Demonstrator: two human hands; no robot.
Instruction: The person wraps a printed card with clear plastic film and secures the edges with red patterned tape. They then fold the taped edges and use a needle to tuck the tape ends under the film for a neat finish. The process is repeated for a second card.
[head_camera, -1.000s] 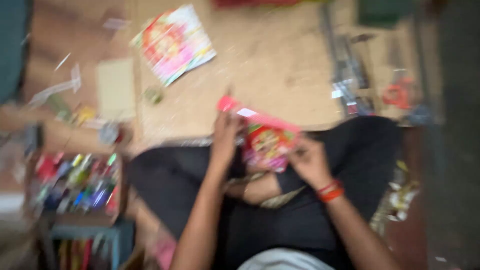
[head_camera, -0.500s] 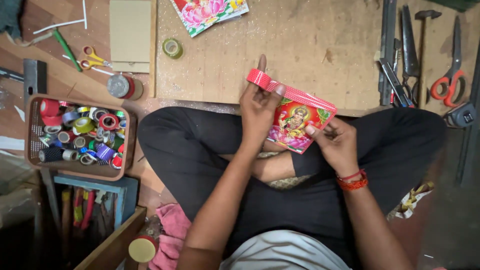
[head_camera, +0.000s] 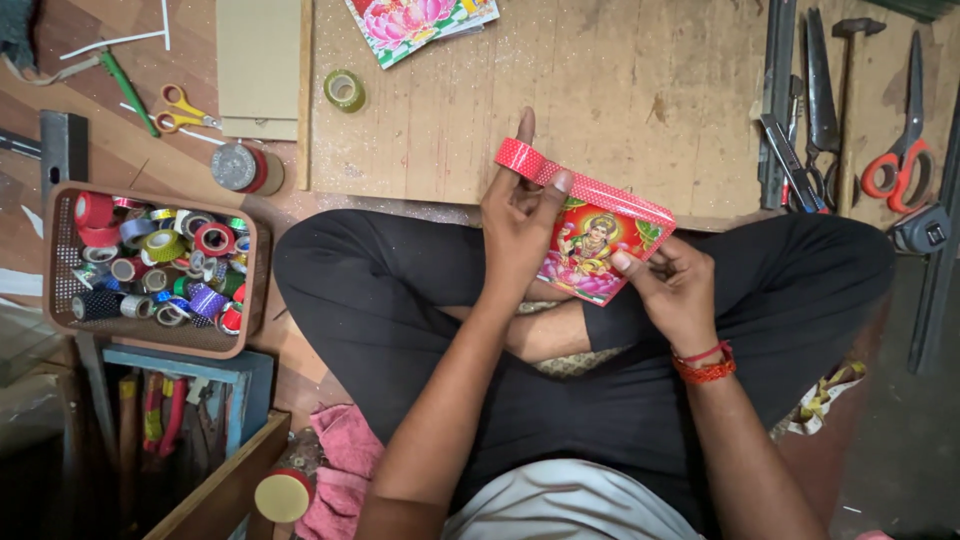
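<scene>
I sit cross-legged at a low wooden board (head_camera: 600, 90). My left hand (head_camera: 520, 225) holds a small colourful printed picture card (head_camera: 595, 250) over my lap. Its thumb and forefinger pinch the free end of a red dotted tape strip (head_camera: 560, 180) that runs along the card's top edge. My right hand (head_camera: 672, 285), with red threads on the wrist, grips the card's lower right side, thumb pressed on its face.
A brown basket (head_camera: 60, 200) of several tape rolls stands at left. Yellow-handled scissors (head_camera: 180, 108), a green tape roll (head_camera: 344, 90) and a flowered print (head_camera: 420, 22) lie behind. Metal tools (head_camera: 800, 110) and red-handled scissors (head_camera: 900, 150) lie at right. A pink cloth (head_camera: 345, 460) is below.
The view has steadied after a blurred sweep. Both hands keep hold of the card, and the left fingers have shifted slightly along the red tape.
</scene>
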